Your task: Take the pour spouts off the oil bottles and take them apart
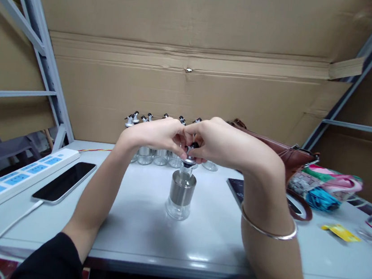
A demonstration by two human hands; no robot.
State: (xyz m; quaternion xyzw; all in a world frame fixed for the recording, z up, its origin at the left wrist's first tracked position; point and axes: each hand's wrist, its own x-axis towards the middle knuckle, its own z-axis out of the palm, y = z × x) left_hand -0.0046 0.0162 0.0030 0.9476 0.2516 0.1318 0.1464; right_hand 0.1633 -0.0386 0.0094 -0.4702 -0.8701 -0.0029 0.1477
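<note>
A clear glass bottle with a silver metal band (182,189) stands upright near the middle of the table. On its neck sits a silver and black pump top (191,154). My left hand (163,134) comes in from the left, its fingers closed at the pump top. From the right, my right hand (217,143) closes its fingers on the same top, and the fingertips of both hands nearly meet. Behind my hands is a row of similar bottles (145,152) with silver and black tops, partly hidden by my hands.
To the left lie a white power strip (25,181) and a phone (65,182) on a cable. At right are another phone (235,188), a brown bag (282,153), colourful cloth (329,186) and a yellow packet (340,232). Cardboard (199,28) rises behind the table (146,239).
</note>
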